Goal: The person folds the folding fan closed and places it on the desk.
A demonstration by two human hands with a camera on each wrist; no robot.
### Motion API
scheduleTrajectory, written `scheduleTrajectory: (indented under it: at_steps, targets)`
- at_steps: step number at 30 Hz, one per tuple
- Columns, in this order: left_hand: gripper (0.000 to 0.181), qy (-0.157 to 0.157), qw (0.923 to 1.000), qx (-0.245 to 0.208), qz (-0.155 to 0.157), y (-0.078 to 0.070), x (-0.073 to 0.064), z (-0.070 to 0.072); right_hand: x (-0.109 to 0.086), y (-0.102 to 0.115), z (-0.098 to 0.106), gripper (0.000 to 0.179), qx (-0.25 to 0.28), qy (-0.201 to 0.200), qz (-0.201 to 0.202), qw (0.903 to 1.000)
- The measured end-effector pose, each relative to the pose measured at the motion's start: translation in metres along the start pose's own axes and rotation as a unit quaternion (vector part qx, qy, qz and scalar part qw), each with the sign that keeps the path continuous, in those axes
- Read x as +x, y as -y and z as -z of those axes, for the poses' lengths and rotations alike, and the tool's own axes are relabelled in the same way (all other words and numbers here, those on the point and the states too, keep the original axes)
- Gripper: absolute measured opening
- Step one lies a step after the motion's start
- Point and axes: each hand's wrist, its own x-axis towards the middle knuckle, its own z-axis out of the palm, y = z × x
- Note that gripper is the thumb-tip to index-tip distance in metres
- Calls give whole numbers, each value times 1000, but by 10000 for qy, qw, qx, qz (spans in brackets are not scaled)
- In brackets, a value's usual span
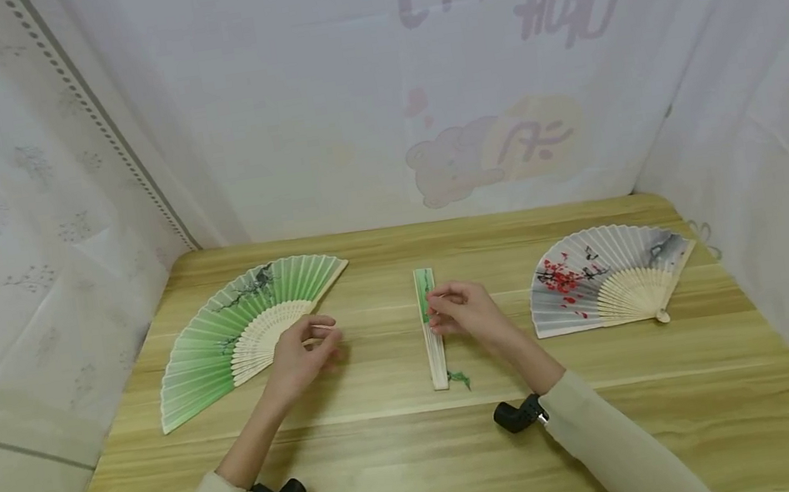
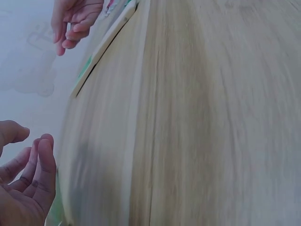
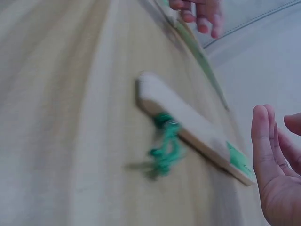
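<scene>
Head view: a folded fan (image 1: 436, 358) lies on the bench (image 1: 397, 481) between left hand (image 1: 303, 349) and right hand (image 1: 466, 313), a spread green fan (image 1: 206, 361) to the left, a grey fan (image 1: 573, 305) to the right; left wrist view: the left hand is empty, loosely bent; right wrist view: the right hand, slack and parted, holds nothing near the folded fan.

Green and cream folded fan (image 1: 434, 343).

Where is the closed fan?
In the head view, the closed fan lies on the table between the open green fan at left and the open grey fan at right, nearest the right hand.
</scene>
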Motion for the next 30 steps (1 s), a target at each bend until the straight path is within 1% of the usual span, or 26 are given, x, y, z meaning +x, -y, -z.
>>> scheduleTrajectory:
  at_steps: [3,8,12,16,19,21,26,30]
  targets:
    - [30,-35,10000,0,-22,-1,-3,8,3,4,-1,32,-81,-27,-14,10000]
    - [31,-161,9998,41,60,-1,-8,22,10,7,-9,35,-70,243,5,9997]
    - [29,-247,9996,120,44,2,-12,29,15,9,-16,36,-70,315,15,9995]
    - [28,-303,9995,43,4,3,-17,37,19,11,-23,37,-34,376,-1,9993]
    - [28,-380,9993,-54,0,6,-22,44,23,11,-29,39,66,444,-41,9990]
    - [28,-431,9991,-43,-7,9,-25,50,25,12,-33,40,65,498,-61,9987]
    - [30,-553,9984,120,-65,14,-32,64,31,14,-45,40,-17,598,-40,9982]
    - [31,-656,9973,313,-129,14,-36,73,38,13,-55,37,7,643,-108,9979]
